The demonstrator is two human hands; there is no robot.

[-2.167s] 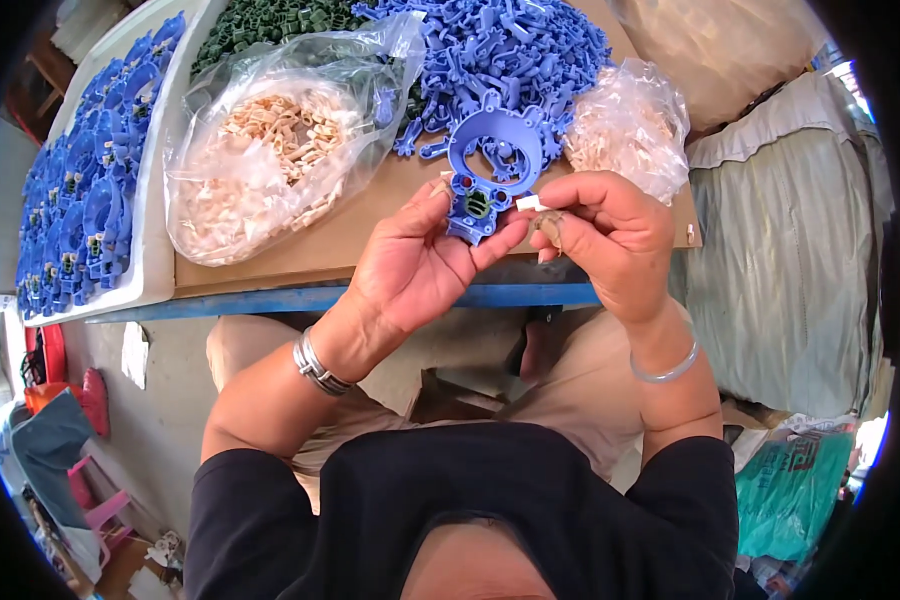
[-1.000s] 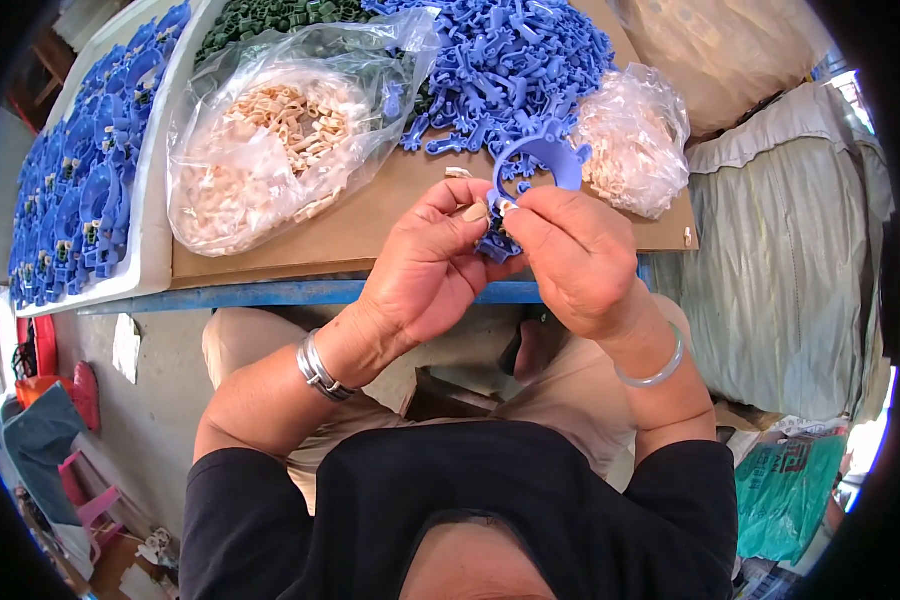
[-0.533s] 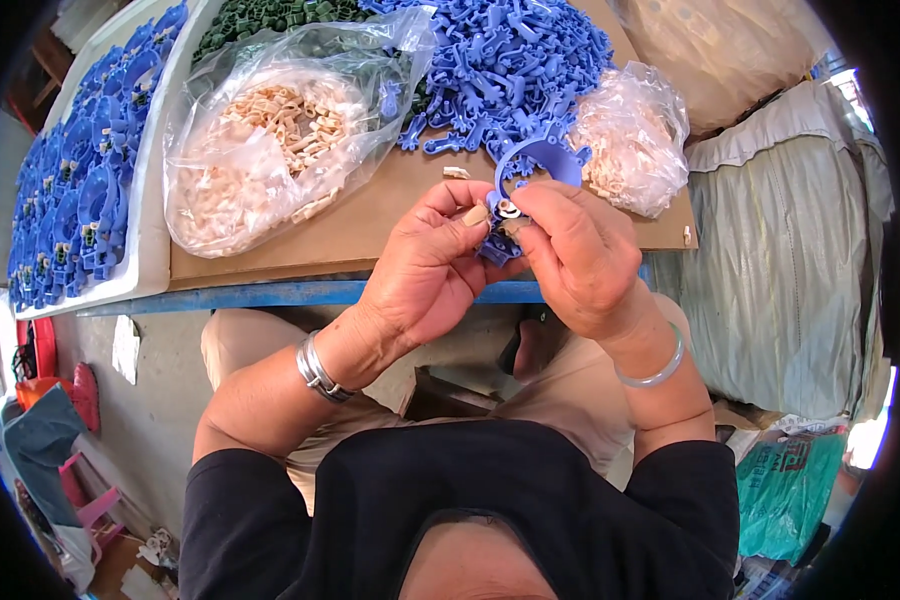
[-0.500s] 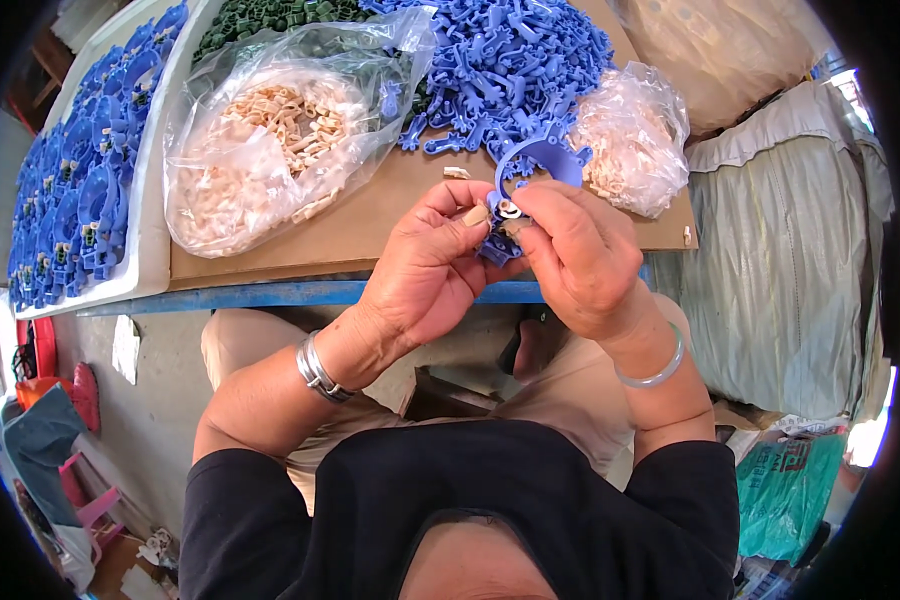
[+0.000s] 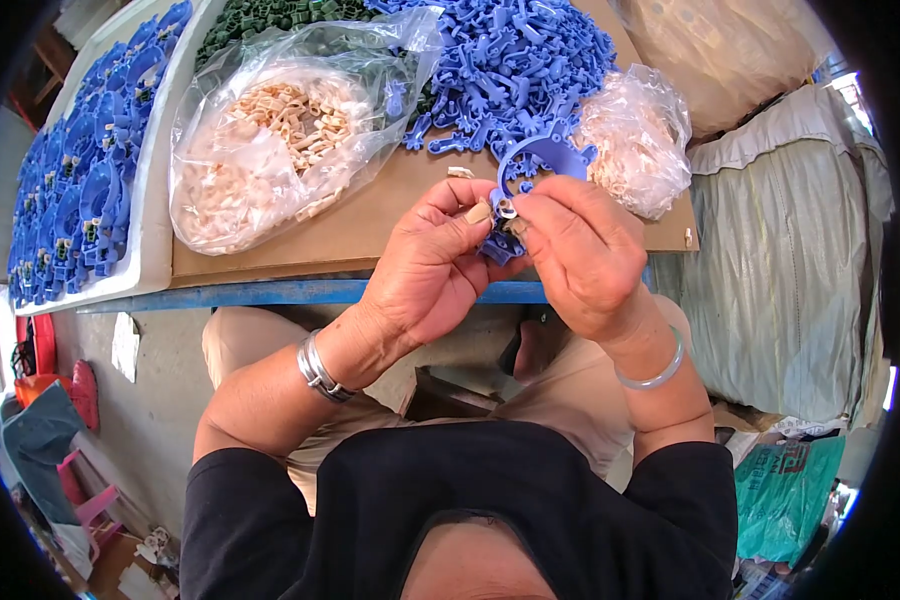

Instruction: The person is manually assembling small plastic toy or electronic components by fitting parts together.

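Between my two hands, over the front edge of the table, is a blue plastic part with a large ring (image 5: 548, 150) at its top. My left hand (image 5: 428, 250) is closed on its lower end, thumb on top. The fingers of my right hand (image 5: 588, 245) pinch it from the other side. A small whitish piece (image 5: 507, 209) shows at the joint below the ring, between my fingertips. What lies beneath the fingers is partly hidden. Just beyond my left hand, one loose cream piece (image 5: 460, 172) rests on the cardboard.
Ahead lie a heap of blue parts (image 5: 520, 65) and dark green pieces (image 5: 270, 18). Clear bags of cream pieces (image 5: 225, 190) and pale pieces (image 5: 630, 140) flank them. A white tray (image 5: 155, 230) of blue assemblies stands left; a large grey sack (image 5: 785, 250) stands right.
Both hands stay in nearly the same place with the blue part. My right fingers have shifted slightly at the whitish piece.
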